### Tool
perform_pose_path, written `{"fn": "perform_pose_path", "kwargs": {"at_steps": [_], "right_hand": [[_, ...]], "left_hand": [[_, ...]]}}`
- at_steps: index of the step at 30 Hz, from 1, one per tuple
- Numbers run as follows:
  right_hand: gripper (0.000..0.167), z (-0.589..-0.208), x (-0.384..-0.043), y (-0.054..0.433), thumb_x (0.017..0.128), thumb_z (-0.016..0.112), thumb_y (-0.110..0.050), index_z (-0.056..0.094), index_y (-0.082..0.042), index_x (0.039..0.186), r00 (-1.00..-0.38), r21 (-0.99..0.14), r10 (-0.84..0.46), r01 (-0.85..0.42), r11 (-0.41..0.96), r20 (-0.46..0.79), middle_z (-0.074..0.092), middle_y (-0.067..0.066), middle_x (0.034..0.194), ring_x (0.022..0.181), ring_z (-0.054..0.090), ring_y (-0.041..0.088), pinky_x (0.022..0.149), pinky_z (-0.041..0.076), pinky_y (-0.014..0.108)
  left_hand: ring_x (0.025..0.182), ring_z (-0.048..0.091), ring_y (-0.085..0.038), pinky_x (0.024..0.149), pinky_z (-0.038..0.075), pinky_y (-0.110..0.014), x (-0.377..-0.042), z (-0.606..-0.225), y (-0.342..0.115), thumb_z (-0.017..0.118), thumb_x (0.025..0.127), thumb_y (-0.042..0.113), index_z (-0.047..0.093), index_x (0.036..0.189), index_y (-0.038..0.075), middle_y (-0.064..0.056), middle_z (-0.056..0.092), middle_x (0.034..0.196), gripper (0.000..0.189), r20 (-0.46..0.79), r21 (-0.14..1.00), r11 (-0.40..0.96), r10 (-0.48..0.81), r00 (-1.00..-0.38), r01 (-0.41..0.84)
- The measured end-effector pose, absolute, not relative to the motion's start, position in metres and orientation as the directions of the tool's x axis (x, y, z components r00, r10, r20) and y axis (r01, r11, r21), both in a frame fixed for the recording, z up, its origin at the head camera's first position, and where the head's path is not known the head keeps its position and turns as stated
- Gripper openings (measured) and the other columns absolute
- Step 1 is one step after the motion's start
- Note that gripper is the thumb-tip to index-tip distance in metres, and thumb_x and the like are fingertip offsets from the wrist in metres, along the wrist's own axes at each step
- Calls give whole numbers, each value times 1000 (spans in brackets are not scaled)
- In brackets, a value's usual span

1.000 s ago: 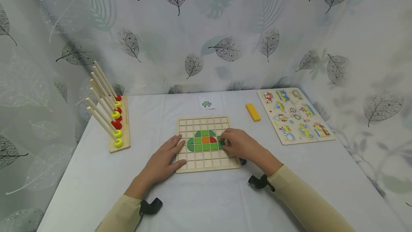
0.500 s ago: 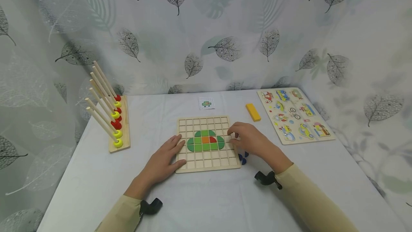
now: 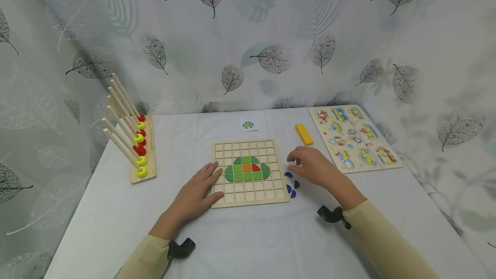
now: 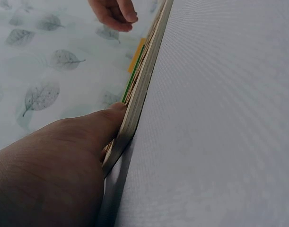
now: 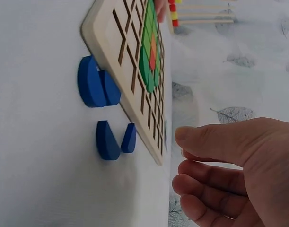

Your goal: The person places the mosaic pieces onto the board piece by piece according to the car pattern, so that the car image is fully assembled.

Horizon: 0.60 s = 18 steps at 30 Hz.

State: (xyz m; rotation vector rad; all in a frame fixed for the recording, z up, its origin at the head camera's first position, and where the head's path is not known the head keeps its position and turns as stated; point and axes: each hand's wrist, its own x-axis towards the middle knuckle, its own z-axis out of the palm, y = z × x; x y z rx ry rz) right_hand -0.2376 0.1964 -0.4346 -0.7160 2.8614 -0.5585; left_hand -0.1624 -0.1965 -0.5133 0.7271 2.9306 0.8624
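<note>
My left hand (image 3: 196,193) rests on the left edge of a square wooden grid board (image 3: 249,196), fingers spread over it. Green blocks (image 3: 239,177) sit in the grid around an orange square (image 3: 247,168) and a red piece (image 3: 255,167). To the right of the board, my right hand (image 3: 315,168) hovers above the table, fingers loosely bent. Nothing shows between its thumb and fingers in the right wrist view. Several blue rounded blocks (image 5: 106,141) lie on the cloth along the board's right side, apart from that hand.
Behind the board lies a small picture card (image 3: 248,124). A yellow bar (image 3: 304,134) is beyond the right hand, near a vehicle puzzle board (image 3: 354,141). A peg stand with red and yellow rings (image 3: 144,171) occupies the left. Leaf-patterned cloth (image 3: 248,81) hangs behind.
My right hand has left the right end of the green shape and moved right, off the board, uncovering the green end piece and the blue blocks. My left hand has stayed put.
</note>
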Motion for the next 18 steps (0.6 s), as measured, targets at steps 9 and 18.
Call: {"fn": "perform_pose_path", "kwargs": {"at_steps": [9,18], "right_hand": [[16,-446,-235,202,96,84,-16,80,-11,111,-881,-407,-463,-389,826,-98,64,-6,89,84,57,17,75,52,35],[19,-454,-231,199,93,86,-13,80,-7,111,-871,-422,-474,-386,820,-125,65,-6,87,80,57,15,74,53,33]], "left_hand": [[162,26,-33,126,31,-59,-162,-512,-196,74,102,45,47,165,9,-10,32,176,77,128,515,739,435,-891,434],[162,26,-34,126,31,-59,-161,-511,-196,75,102,45,48,165,8,-10,33,175,77,133,515,738,433,-891,436]]}}
